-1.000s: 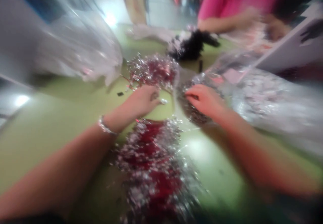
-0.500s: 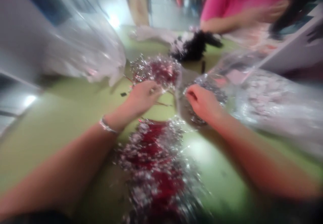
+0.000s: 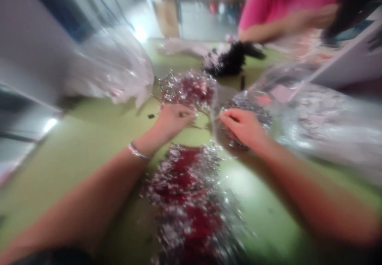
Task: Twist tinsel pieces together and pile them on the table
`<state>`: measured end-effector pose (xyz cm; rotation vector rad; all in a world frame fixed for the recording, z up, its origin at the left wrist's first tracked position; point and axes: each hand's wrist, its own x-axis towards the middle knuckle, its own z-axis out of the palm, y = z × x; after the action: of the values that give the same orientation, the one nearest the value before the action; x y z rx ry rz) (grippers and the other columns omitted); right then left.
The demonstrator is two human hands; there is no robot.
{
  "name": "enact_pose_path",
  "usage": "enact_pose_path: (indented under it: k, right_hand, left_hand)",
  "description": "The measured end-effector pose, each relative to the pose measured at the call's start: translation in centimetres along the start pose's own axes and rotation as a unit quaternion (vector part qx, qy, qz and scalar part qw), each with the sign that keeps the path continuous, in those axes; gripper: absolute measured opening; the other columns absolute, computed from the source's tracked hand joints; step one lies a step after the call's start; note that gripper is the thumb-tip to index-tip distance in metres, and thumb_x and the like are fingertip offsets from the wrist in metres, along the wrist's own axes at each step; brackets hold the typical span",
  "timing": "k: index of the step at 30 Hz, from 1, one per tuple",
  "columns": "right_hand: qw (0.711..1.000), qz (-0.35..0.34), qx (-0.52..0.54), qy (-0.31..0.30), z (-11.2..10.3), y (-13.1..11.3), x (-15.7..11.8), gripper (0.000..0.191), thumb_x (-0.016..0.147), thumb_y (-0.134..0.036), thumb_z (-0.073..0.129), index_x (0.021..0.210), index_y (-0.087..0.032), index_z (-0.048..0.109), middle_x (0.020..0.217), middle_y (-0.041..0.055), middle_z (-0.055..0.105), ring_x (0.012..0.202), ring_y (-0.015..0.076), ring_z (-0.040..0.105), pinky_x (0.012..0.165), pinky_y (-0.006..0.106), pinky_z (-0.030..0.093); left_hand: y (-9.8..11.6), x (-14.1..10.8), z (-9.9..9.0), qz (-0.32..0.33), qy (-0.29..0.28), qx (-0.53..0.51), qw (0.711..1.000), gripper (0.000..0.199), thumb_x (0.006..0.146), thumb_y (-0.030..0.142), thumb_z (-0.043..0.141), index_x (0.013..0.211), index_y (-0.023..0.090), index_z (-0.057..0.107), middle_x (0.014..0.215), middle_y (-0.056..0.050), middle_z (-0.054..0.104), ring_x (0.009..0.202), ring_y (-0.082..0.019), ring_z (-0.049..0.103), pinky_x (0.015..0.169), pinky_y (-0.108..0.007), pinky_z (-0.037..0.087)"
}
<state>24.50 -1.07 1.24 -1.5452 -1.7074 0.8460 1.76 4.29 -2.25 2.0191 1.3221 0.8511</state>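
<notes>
My left hand (image 3: 176, 119), with a bracelet at the wrist, is closed in a pinch beside a silver and red tinsel bundle (image 3: 191, 88); what its fingertips hold is too small to make out. Facing it, my right hand (image 3: 238, 121) pinches at the edge of a clear bag (image 3: 215, 98). Dark silvery tinsel (image 3: 256, 108) shows in that bag, behind my right hand. A longer heap of silver and dark red tinsel (image 3: 191, 193) lies between my forearms. The picture is blurred.
On the green table (image 3: 89, 137) are a black fluffy bundle (image 3: 228, 60) at the back, a plastic bag (image 3: 119, 66) at the left and a bag of pale pieces (image 3: 328, 113) at the right. A person in pink (image 3: 259, 6) is across the table.
The whole view has shifted slightly, so things appear a little lower and further right. My two hands keep nearly the same pinching pose, the right fingers slightly flatter.
</notes>
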Motion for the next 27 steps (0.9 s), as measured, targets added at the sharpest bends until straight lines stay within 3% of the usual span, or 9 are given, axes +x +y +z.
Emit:
enact_pose_path:
  k: [2,5,8,10,14,16,18,23,27]
  right_hand:
    - [0.999,-0.021,-0.026,0.015,0.1,0.0,-0.1,0.02,0.085,-0.033,0.059,0.07,-0.02,0.062,0.06,-0.0019,0.06,0.053,0.0104,0.053,0.05,0.024,0.041]
    - [1.0,0.01,0.019,-0.001,0.2,-0.3,-0.4,0.021,0.086,-0.032,0.057,0.07,-0.019,0.059,0.059,-0.0016,0.061,0.048,0.0088,0.05,0.047,0.023,0.04]
    - [0.996,0.039,0.08,-0.028,0.3,-0.8,-0.7,0.017,0.086,-0.03,0.056,0.074,-0.019,0.059,0.062,-0.0004,0.064,0.045,0.0083,0.051,0.045,0.023,0.041]
    - [0.997,0.027,0.072,-0.009,0.3,-1.0,-0.9,0.011,0.085,-0.025,0.055,0.079,-0.019,0.062,0.062,-0.0016,0.064,0.043,0.008,0.049,0.045,0.023,0.041]
    - [0.992,-0.114,-0.048,0.035,0.8,-0.5,-1.2,0.025,0.082,-0.019,0.053,0.102,-0.021,0.068,0.074,-0.0001,0.07,0.057,0.0126,0.057,0.061,0.029,0.048]
    - [0.975,-0.194,-0.107,0.021,1.1,-0.1,-1.2,0.026,0.084,-0.019,0.051,0.102,-0.021,0.07,0.086,0.0034,0.073,0.075,0.0168,0.064,0.073,0.033,0.049]
    - [0.967,-0.215,-0.136,0.026,1.1,0.0,-1.2,0.025,0.086,-0.02,0.049,0.096,-0.021,0.071,0.09,0.0052,0.073,0.081,0.0189,0.065,0.077,0.034,0.049]
    - [0.999,-0.009,-0.008,0.032,0.4,-1.1,-1.1,0.018,0.086,-0.024,0.053,0.089,-0.019,0.07,0.062,-0.0008,0.065,0.047,0.0113,0.054,0.049,0.027,0.044]
    - [0.99,0.063,0.113,-0.053,0.7,-2.4,-1.8,0.015,0.085,-0.025,0.056,0.078,-0.018,0.067,0.055,-0.0034,0.061,0.037,0.0066,0.045,0.038,0.023,0.036]
  left_hand:
    - [0.3,-0.1,0.0,0.007,0.023,0.006,1.0,0.02,0.081,0.038,0.065,0.082,0.02,0.075,0.088,-0.004,0.073,0.077,-0.014,0.063,0.074,-0.03,0.051]
    - [1.1,-0.2,-0.1,-0.011,0.037,-0.016,0.999,0.022,0.083,0.038,0.064,0.084,0.019,0.074,0.083,-0.004,0.073,0.071,-0.013,0.062,0.067,-0.028,0.051]
    - [2.3,-0.6,-0.3,-0.024,-0.004,-0.042,0.999,0.024,0.085,0.04,0.062,0.082,0.019,0.073,0.073,-0.003,0.071,0.061,-0.011,0.058,0.057,-0.025,0.047]
    - [3.3,-0.9,-0.4,-0.024,-0.038,-0.057,0.997,0.026,0.085,0.041,0.062,0.079,0.018,0.073,0.069,-0.002,0.069,0.057,-0.009,0.055,0.052,-0.024,0.043]
    - [4.7,-1.5,-0.2,-0.018,-0.085,-0.081,0.993,0.024,0.084,0.039,0.063,0.079,0.019,0.075,0.062,0.0,0.065,0.05,-0.007,0.047,0.045,-0.022,0.035]
    - [5.1,-1.8,-0.1,-0.012,-0.086,-0.081,0.993,0.021,0.083,0.036,0.064,0.078,0.018,0.075,0.061,0.0,0.064,0.049,-0.007,0.046,0.044,-0.021,0.033]
    - [5.4,-1.9,-0.3,-0.017,-0.076,-0.1,0.992,0.02,0.084,0.036,0.064,0.086,0.019,0.076,0.064,-0.001,0.065,0.049,-0.006,0.046,0.044,-0.021,0.033]
    - [5.6,-2.1,-1.2,-0.021,-0.103,-0.226,0.968,0.042,0.088,0.042,0.06,0.125,0.022,0.063,0.094,-0.006,0.073,0.049,-0.006,0.046,0.041,-0.021,0.034]
    - [5.3,-2.3,-0.7,-0.007,-0.08,-0.259,0.962,0.032,0.088,0.043,0.06,0.107,0.02,0.07,0.099,-0.006,0.073,0.052,-0.006,0.046,0.043,-0.022,0.036]
